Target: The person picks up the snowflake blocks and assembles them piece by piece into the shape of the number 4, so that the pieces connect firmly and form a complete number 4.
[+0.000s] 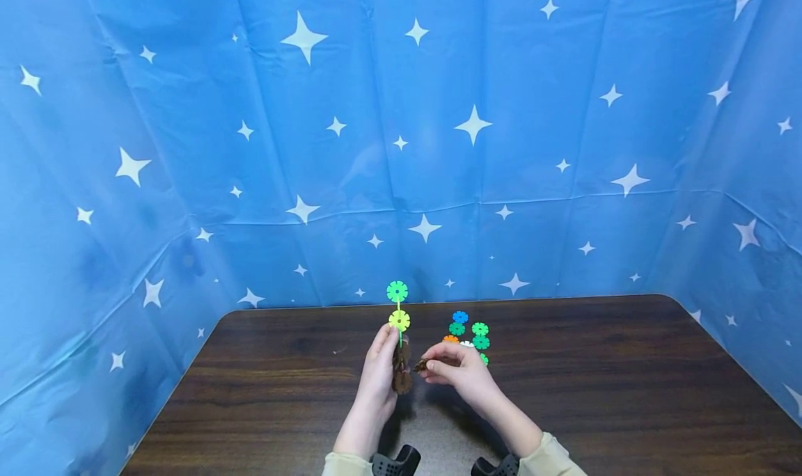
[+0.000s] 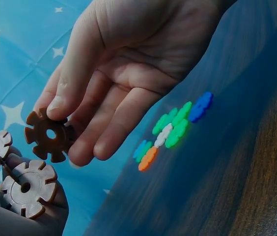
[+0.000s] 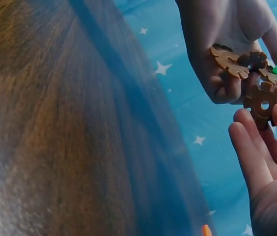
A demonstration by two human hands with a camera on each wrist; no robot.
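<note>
My left hand holds an upright chain of joined notched discs. A green disc tops it, a yellow disc comes below, and several brown discs make up the lower part beside the palm. Between thumb and fingers, my right hand pinches a single brown notched disc with a round hole in its middle. In the right wrist view this disc overlaps the lower edge of the brown discs in the left hand.
On the dark wooden table, just beyond the right hand, lie several loose discs: blue, green, orange and white. A blue curtain with white stars stands behind the table and along its sides.
</note>
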